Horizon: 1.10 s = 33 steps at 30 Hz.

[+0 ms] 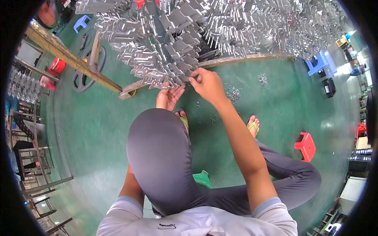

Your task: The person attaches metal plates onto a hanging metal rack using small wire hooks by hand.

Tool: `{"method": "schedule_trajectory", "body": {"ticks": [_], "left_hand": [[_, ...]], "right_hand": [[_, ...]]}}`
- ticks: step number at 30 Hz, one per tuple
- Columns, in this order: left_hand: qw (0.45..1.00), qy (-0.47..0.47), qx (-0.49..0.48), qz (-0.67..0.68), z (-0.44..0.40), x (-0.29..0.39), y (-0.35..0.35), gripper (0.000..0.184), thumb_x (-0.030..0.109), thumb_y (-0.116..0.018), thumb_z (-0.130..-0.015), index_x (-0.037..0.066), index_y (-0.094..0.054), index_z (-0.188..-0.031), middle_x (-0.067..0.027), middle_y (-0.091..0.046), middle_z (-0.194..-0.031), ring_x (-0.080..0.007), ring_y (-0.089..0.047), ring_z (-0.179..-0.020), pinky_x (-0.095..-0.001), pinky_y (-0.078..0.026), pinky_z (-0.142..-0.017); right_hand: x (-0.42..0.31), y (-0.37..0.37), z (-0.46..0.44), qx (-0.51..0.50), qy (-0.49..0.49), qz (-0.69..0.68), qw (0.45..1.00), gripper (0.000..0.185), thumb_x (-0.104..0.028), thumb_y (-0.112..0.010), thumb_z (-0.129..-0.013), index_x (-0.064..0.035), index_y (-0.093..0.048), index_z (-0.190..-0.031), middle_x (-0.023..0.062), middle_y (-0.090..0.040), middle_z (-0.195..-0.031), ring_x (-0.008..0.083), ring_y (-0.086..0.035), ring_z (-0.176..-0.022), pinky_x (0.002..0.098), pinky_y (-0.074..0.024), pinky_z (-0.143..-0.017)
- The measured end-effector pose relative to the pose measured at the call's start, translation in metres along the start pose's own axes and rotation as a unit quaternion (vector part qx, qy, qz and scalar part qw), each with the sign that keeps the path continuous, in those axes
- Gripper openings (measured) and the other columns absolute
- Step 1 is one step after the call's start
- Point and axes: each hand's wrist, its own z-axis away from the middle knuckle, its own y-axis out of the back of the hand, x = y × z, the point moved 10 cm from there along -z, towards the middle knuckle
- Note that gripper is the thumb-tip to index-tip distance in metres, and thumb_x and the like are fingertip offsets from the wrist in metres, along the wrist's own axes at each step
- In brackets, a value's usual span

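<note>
Many flat silver metal parts (183,45) hang in dense clusters at the top of the head view. Under the lower end of the nearest cluster is my left hand (170,97), palm up with its fingers apart, its fingertips at the lowest parts. My right hand (206,84) is at the right side of that same cluster, thumb and forefinger pinched together beside its lower edge. What the pinch holds is too small to make out.
A wooden frame (75,59) runs beside and beneath the hanging parts. Small metal bits (233,94) lie in piles on the green floor. A red stool (305,146) stands at right, blue stools (321,63) farther back. People are partly visible at far left.
</note>
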Motion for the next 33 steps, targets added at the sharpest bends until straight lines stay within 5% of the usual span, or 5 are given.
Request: {"method": "schedule_trajectory", "body": {"ticks": [6,9,12,18,33], "left_hand": [[1.000,0.003,-0.020,-0.004,0.004,-0.002,0.003,0.033,0.024,-0.044,-0.111,-0.004,-0.050,-0.127,-0.0311,-0.059,-0.133,-0.0424,-0.061,-0.126,-0.0485,-0.054,-0.108],[0.999,0.009,-0.044,-0.008,0.008,-0.004,-0.002,0.033,0.024,-0.044,-0.110,-0.004,-0.051,-0.128,-0.0304,-0.060,-0.133,-0.0420,-0.062,-0.125,-0.0483,-0.054,-0.108],[0.999,0.012,-0.045,-0.012,0.011,-0.002,-0.006,0.034,0.024,-0.044,-0.110,-0.004,-0.051,-0.129,-0.0300,-0.060,-0.133,-0.0415,-0.062,-0.126,-0.0482,-0.054,-0.109],[0.999,-0.005,-0.047,-0.017,0.009,-0.002,-0.003,0.035,0.023,-0.045,-0.110,-0.005,-0.048,-0.131,-0.0308,-0.060,-0.134,-0.0423,-0.061,-0.127,-0.0483,-0.052,-0.111],[0.998,-0.045,-0.026,-0.018,0.009,0.003,0.010,0.030,0.017,-0.042,-0.108,-0.006,-0.050,-0.125,-0.0362,-0.059,-0.131,-0.0449,-0.061,-0.124,-0.0517,-0.050,-0.112]], "right_hand": [[0.000,-0.019,0.008,-0.038,0.063,0.041,0.996,0.022,-0.027,-0.074,-0.088,-0.0056,-0.076,-0.093,0.0112,-0.072,-0.070,0.0324,-0.072,-0.070,0.0435,-0.0554,-0.065],[0.024,-0.047,0.003,-0.148,-0.055,-0.064,0.985,0.022,-0.026,-0.072,-0.089,-0.0047,-0.076,-0.090,0.0122,-0.073,-0.072,0.0333,-0.073,-0.072,0.0438,-0.0563,-0.067],[0.023,-0.051,0.000,-0.167,-0.072,-0.054,0.982,0.022,-0.025,-0.072,-0.088,-0.0029,-0.075,-0.088,0.0161,-0.074,-0.076,0.0347,-0.073,-0.076,0.0457,-0.0568,-0.070],[0.003,-0.044,-0.003,-0.059,0.038,0.136,0.988,0.022,-0.025,-0.074,-0.086,-0.0029,-0.072,-0.083,0.0204,-0.073,-0.083,0.0390,-0.073,-0.081,0.0500,-0.0570,-0.074],[-0.005,-0.054,0.000,-0.083,0.065,0.163,0.981,0.020,-0.025,-0.072,-0.085,-0.0049,-0.070,-0.085,0.0182,-0.072,-0.082,0.0414,-0.071,-0.079,0.0525,-0.0561,-0.070]]}}
